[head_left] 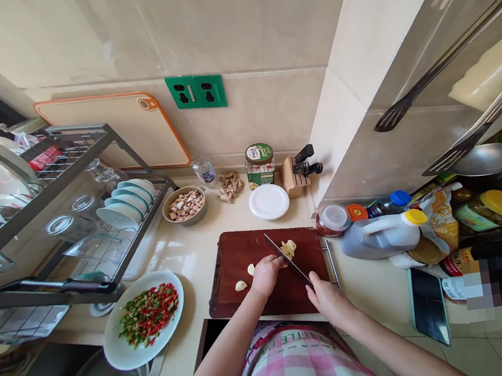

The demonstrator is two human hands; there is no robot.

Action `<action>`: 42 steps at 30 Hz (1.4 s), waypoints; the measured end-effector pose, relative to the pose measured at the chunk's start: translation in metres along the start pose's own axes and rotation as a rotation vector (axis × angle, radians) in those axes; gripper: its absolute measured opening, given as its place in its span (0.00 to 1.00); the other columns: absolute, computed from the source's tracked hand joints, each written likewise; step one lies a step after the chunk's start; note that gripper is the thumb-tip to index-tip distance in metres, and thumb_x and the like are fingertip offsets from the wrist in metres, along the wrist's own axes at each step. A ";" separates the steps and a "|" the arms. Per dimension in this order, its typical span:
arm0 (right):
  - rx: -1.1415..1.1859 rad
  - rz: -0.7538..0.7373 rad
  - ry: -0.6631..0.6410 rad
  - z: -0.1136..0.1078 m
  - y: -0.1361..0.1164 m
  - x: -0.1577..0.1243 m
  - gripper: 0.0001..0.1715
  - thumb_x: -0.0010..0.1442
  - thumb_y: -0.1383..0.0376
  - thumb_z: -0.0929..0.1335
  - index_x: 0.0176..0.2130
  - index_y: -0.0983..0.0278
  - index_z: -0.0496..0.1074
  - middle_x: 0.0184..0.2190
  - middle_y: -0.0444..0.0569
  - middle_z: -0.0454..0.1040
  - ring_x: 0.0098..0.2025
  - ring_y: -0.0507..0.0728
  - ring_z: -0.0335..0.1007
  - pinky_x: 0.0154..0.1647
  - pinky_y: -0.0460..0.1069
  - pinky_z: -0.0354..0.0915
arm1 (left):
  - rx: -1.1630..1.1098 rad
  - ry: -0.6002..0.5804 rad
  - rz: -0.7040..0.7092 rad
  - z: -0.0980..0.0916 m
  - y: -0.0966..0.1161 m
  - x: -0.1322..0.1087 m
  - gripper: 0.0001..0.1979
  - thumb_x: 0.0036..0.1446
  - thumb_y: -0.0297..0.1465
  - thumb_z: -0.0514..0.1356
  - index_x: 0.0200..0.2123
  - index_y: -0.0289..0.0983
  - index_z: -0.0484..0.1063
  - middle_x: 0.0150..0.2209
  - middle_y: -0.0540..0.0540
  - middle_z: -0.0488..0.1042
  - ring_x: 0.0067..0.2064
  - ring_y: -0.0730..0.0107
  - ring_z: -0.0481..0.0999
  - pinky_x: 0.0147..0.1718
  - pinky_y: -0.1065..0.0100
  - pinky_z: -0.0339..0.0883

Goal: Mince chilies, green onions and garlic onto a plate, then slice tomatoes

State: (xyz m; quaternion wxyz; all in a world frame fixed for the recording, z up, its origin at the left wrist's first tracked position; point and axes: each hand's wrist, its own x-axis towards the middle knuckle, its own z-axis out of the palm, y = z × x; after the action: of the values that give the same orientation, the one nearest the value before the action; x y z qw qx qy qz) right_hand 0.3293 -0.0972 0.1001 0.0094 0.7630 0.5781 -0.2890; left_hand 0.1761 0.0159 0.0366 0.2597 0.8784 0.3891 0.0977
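Observation:
A dark red-brown cutting board (227, 256) lies in front of me on the counter. My right hand (330, 301) grips the handle of a kitchen knife (290, 263), whose blade points away and to the left across the board. Close against the blade's left side, my left hand (266, 276) has its fingers curled together; whatever they press on is hidden. Just right of the blade sits a small pile of sliced garlic (289, 247). Two peeled pieces, one garlic clove (241, 285) and another garlic clove (250, 269), rest left of my left hand.
A white plate of chopped peppers (172, 334) stands left, below a dish rack (143, 253). Behind the board are a bowl of unpeeled garlic (185, 205), ginger (231, 187), a white plate (268, 201) and a knife block (294, 179). Jars, a plastic jug (374, 238) and a phone (429, 306) crowd the right.

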 end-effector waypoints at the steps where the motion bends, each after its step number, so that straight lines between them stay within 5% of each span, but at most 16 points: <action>1: 0.002 -0.004 0.001 0.000 0.000 0.001 0.06 0.63 0.65 0.57 0.40 0.63 0.60 0.28 0.50 0.75 0.28 0.54 0.71 0.23 0.46 0.45 | 0.003 0.002 0.000 0.000 0.000 0.001 0.12 0.59 0.32 0.52 0.36 0.40 0.76 0.31 0.48 0.72 0.35 0.70 0.71 0.35 0.72 0.62; 13: 0.147 -0.034 -0.021 0.003 0.007 0.009 0.06 0.63 0.63 0.57 0.36 0.62 0.59 0.25 0.46 0.72 0.24 0.51 0.68 0.22 0.44 0.48 | 0.037 0.035 0.045 0.005 -0.008 0.003 0.11 0.59 0.31 0.52 0.32 0.39 0.75 0.31 0.48 0.73 0.34 0.71 0.70 0.34 0.71 0.61; 20: 0.215 -0.030 0.091 0.033 0.014 0.011 0.05 0.62 0.64 0.57 0.37 0.63 0.58 0.27 0.48 0.73 0.27 0.51 0.69 0.25 0.43 0.52 | -0.007 0.045 0.033 0.009 -0.004 0.005 0.10 0.58 0.30 0.54 0.34 0.40 0.76 0.33 0.48 0.74 0.36 0.70 0.72 0.37 0.71 0.63; 25: 0.346 0.024 -0.009 0.027 0.019 0.009 0.10 0.64 0.61 0.52 0.39 0.61 0.57 0.22 0.42 0.70 0.16 0.49 0.62 0.19 0.43 0.50 | -0.028 0.088 -0.002 -0.023 -0.018 -0.013 0.10 0.57 0.30 0.55 0.40 0.41 0.74 0.38 0.48 0.74 0.41 0.69 0.72 0.42 0.70 0.64; 31: 0.288 -0.180 0.101 0.022 0.023 -0.003 0.08 0.62 0.61 0.54 0.35 0.61 0.57 0.25 0.44 0.69 0.26 0.52 0.65 0.26 0.45 0.53 | 0.029 -0.078 -0.033 -0.064 -0.051 -0.040 0.10 0.55 0.25 0.53 0.33 0.39 0.75 0.34 0.48 0.72 0.35 0.72 0.71 0.35 0.72 0.63; 42: 0.118 -0.096 -0.009 -0.009 0.008 -0.014 0.04 0.61 0.65 0.57 0.35 0.61 0.59 0.23 0.43 0.70 0.23 0.51 0.64 0.22 0.44 0.44 | -0.017 0.053 -0.005 0.000 0.000 -0.008 0.12 0.59 0.35 0.53 0.33 0.40 0.76 0.32 0.48 0.72 0.36 0.72 0.70 0.37 0.73 0.62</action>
State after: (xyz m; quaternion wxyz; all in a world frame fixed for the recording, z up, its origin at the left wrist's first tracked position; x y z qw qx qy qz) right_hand 0.3381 -0.1090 0.1107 -0.0467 0.7322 0.5960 -0.3261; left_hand 0.1705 0.0095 0.0368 0.2571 0.8723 0.3971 0.1236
